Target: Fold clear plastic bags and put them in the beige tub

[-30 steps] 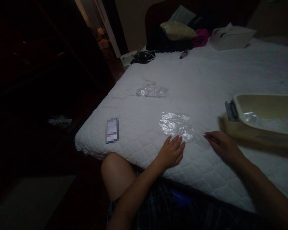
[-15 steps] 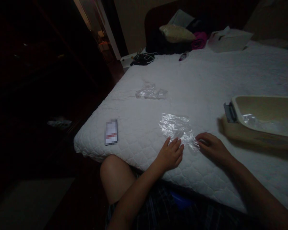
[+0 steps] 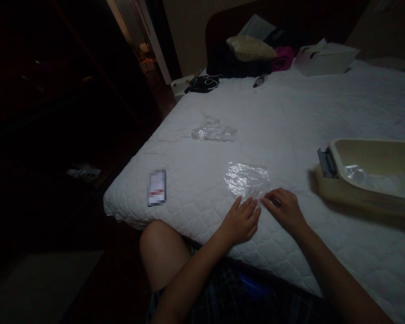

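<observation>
A clear crinkled plastic bag lies on the white quilted bed in front of me. My left hand rests on its near edge, fingers spread out and lying flat. Just to the right, my right hand has thumb and fingertips around the bag's lower right corner, close to the left fingertips. Farther back on the bed is a second crumpled clear bag. A phone with a blurred screen lies to the left.
At the right stands a cream bin with a grey handle and clear plastic inside. A white box, a magenta roll and a pale pillow are at the back. My knee is against the near bed edge.
My right hand has moved left, closer to my left hand, and the bag's right corner has been folded inward. My left hand has hardly moved.
</observation>
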Action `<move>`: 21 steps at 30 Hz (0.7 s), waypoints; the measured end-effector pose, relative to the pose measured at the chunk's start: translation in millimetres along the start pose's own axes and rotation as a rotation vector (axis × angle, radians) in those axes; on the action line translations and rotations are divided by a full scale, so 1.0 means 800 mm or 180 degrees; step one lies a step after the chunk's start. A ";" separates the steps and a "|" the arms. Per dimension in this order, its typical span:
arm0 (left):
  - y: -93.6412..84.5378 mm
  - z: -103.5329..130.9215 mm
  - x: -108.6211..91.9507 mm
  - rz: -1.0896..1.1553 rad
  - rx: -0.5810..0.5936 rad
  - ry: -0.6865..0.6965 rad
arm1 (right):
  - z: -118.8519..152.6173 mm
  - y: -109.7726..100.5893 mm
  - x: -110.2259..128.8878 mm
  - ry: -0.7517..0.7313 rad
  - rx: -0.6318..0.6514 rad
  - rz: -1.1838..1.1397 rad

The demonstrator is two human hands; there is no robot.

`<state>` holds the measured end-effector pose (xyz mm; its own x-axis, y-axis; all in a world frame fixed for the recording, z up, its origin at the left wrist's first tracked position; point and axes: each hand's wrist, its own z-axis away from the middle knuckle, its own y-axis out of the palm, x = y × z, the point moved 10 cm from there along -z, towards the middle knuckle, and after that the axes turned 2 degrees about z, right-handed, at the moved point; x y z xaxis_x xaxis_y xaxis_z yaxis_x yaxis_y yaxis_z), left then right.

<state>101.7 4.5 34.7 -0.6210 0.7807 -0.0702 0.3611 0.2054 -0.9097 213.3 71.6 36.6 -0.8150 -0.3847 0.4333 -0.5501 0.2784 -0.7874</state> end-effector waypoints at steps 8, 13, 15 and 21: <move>-0.006 0.019 -0.009 -0.0107 -0.0468 0.0178 | 0.003 -0.008 0.005 0.0032 -0.0169 -0.0066; -0.013 0.011 0.017 -0.0023 -0.0475 -0.0519 | 0.021 -0.051 -0.022 0.0887 -0.1114 -0.0348; -0.011 0.008 0.022 0.0034 -0.0396 -0.0636 | 0.030 -0.048 -0.045 0.1428 -0.1115 -0.0573; -0.015 0.011 0.005 -0.0082 -0.0491 -0.0290 | 0.030 -0.018 -0.065 0.1701 -0.0495 -0.0956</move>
<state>88.8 0.3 41.8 -0.6894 0.7187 -0.0910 0.4424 0.3181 -0.8385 268.0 66.3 15.1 -0.5774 0.0157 0.8163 -0.7562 0.3667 -0.5419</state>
